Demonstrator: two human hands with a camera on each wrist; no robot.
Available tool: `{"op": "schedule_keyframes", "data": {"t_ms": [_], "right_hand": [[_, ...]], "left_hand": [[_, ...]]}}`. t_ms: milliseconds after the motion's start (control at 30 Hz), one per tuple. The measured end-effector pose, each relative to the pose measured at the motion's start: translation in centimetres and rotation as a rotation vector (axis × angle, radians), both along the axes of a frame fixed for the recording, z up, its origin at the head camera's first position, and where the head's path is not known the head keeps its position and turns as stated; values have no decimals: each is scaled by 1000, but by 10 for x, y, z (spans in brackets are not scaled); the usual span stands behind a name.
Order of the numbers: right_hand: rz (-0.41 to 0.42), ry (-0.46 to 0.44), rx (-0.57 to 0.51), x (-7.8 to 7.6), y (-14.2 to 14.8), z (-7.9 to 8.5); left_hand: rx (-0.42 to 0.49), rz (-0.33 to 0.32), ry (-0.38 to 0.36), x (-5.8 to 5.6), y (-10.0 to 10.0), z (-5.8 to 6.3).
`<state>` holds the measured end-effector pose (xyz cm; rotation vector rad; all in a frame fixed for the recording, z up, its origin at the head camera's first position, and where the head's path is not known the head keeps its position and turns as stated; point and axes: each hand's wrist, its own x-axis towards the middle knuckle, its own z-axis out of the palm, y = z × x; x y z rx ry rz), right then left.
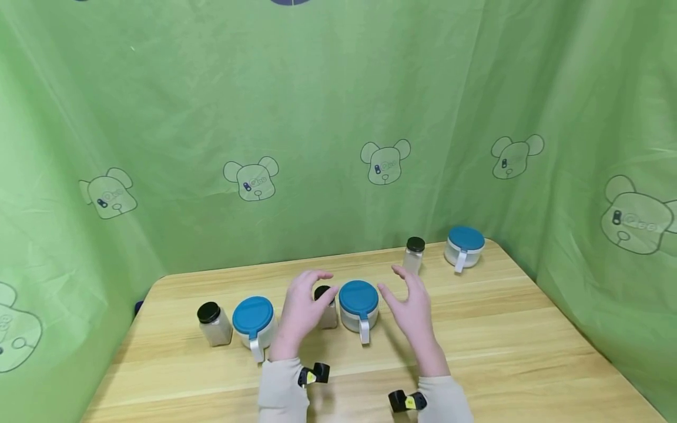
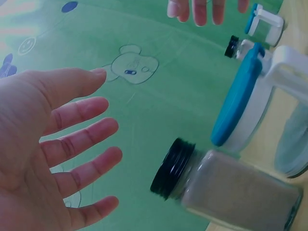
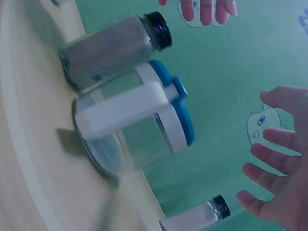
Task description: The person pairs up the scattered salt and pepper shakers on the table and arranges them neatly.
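Note:
Both hands hover over the table around a clear container with a blue lid and white handle (image 1: 359, 298). My left hand (image 1: 302, 302) is on its left, above a black-capped glass jar (image 1: 329, 317) that it partly covers in the head view. Its fingers are spread, as the left wrist view shows, and they touch nothing; the same jar (image 2: 236, 190) stands apart from them. On the container's other side is my right hand (image 1: 412, 302), also with parted, slightly bent fingers and nothing in them. The container (image 3: 134, 115) shows beside the jar in the right wrist view.
At the left stand another black-capped jar (image 1: 215, 324) and another blue-lidded container (image 1: 254, 320). Farther back on the right are a third jar (image 1: 414, 256) and a third container (image 1: 465, 247). A green curtain (image 1: 317, 117) hangs behind the wooden table (image 1: 508, 346).

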<state>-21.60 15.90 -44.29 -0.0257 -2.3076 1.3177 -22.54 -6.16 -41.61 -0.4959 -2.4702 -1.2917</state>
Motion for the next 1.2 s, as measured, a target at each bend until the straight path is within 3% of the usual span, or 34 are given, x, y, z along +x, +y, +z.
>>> {"op": "schedule_keyframes", "data": {"t_ms": [500, 1200], "right_hand": [[-69, 58, -2, -7, 32, 9], [-115, 87, 209, -37, 102, 12]], "left_hand": [[-199, 4, 151, -2, 32, -14], [-231, 30, 212, 0, 52, -23]]}}
